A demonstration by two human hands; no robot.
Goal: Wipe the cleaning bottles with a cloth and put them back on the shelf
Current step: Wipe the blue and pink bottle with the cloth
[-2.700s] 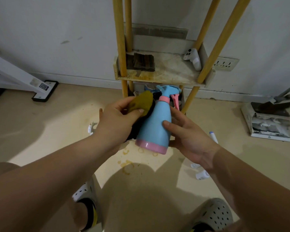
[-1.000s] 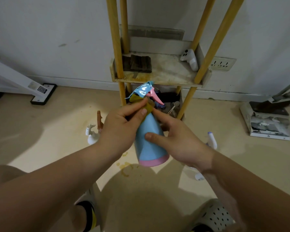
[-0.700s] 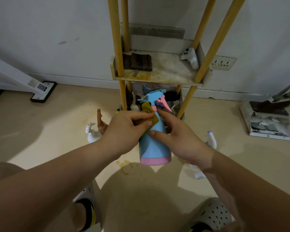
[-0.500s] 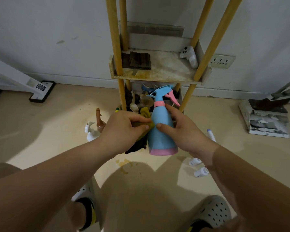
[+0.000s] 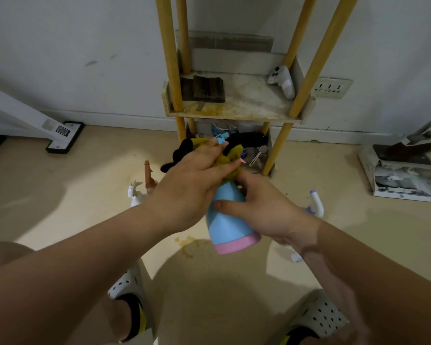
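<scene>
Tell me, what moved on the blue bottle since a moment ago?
The left hand slid the yellow-and-black cloth up from the side of the blue plastic spray bottle onto its spray head, now covered. The bottle tipped, top away. The right hand still grips its body; the wooden shelf looks unchanged.

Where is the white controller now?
Head view, upper right of centre: the white controller lies on the shelf, right rear corner, beside a yellow post.
</scene>
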